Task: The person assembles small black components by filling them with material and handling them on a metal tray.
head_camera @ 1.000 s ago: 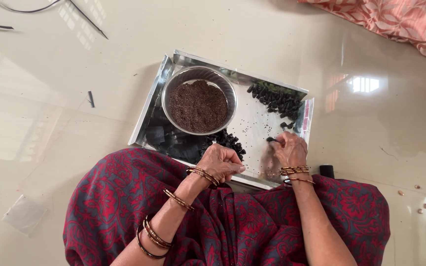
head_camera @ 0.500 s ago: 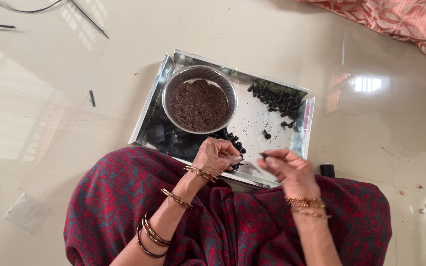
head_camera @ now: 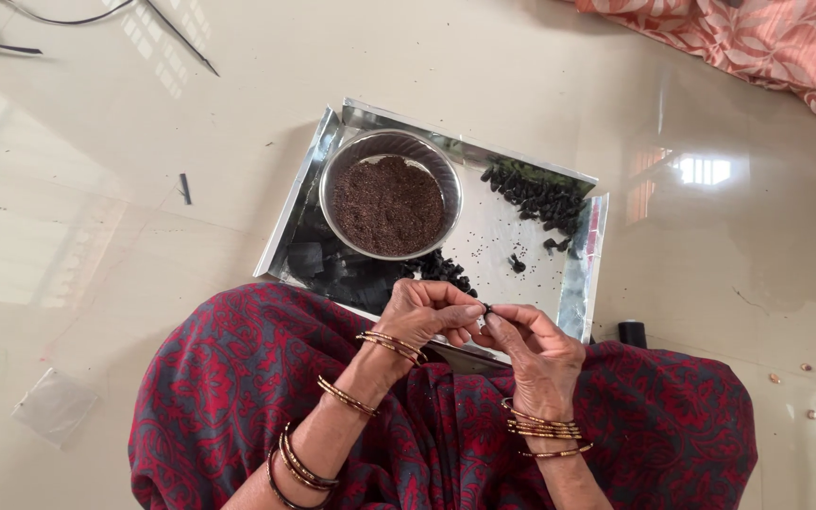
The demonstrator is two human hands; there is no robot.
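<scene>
Where the pale, glossy tiled floor spreads out under the camera, a shiny steel tray lies on it, just ahead of the person's lap, which is draped in red and grey patterned cloth. Both hands meet above the near edge of the tray: the left hand and the right hand have their fingertips pressed together on one small dark pod, pinched between them and held in the air, clear of the tray. Each wrist wears metal bangles. A round steel bowl filled with fine dark brown seeds stands on the left half of the tray. A heap of dark pods lies in the far right corner, a second small heap sits near the bowl's front rim, and a few loose bits are scattered between. The floor mirrors a bright window at the right. Dark cables trail at the upper left, a pink patterned cloth lies at the upper right, and a small clear plastic piece rests at the lower left.
</scene>
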